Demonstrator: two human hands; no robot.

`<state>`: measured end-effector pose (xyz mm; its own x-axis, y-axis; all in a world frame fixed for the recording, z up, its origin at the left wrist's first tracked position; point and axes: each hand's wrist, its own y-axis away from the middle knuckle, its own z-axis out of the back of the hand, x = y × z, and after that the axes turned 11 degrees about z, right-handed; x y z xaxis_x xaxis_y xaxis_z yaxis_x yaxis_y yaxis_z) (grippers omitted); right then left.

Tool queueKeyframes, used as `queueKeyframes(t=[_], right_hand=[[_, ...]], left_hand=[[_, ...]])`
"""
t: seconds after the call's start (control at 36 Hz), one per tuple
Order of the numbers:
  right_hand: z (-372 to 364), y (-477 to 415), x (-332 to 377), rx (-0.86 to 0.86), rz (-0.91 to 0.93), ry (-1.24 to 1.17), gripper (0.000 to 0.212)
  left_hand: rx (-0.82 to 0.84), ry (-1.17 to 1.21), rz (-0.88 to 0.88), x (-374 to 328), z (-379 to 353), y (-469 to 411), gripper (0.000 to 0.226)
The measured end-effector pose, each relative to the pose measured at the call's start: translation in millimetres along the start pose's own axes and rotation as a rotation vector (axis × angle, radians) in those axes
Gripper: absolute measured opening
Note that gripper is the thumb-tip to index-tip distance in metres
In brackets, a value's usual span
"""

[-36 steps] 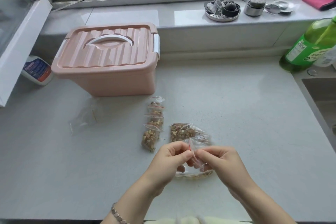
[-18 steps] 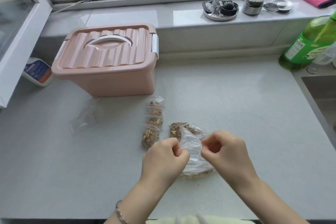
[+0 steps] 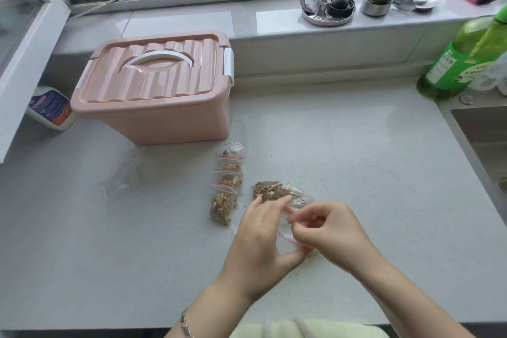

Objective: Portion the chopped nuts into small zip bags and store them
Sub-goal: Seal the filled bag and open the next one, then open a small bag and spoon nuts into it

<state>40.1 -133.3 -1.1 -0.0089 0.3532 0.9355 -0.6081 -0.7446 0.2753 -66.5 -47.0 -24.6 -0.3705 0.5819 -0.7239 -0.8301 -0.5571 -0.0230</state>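
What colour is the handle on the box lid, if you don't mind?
White handle on the pink box, seen in the head view.

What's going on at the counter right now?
A person is working on a small zip bag over the counter: the left hand holds it and the right hand pinches its red-striped edge. A bigger bag of chopped nuts lies just behind. A row of filled bags lies to its left, and the pink box has its lid on.
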Motion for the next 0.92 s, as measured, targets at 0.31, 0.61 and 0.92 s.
queueKeyframes(t=[0.31, 0.61, 0.92], right_hand=[[19, 0, -29, -0.012, 0.042, 0.041, 0.011], [65, 8, -147, 0.010, -0.380, 0.674, 0.057], [58, 3, -152, 0.209, -0.241, 0.893, 0.019]], left_hand=[[0.024, 0.100, 0.214, 13, 3, 10, 0.045], [0.186, -0.489, 0.455, 58, 9, 2, 0.065], [0.242, -0.766, 0.373, 64, -24, -37, 0.045]])
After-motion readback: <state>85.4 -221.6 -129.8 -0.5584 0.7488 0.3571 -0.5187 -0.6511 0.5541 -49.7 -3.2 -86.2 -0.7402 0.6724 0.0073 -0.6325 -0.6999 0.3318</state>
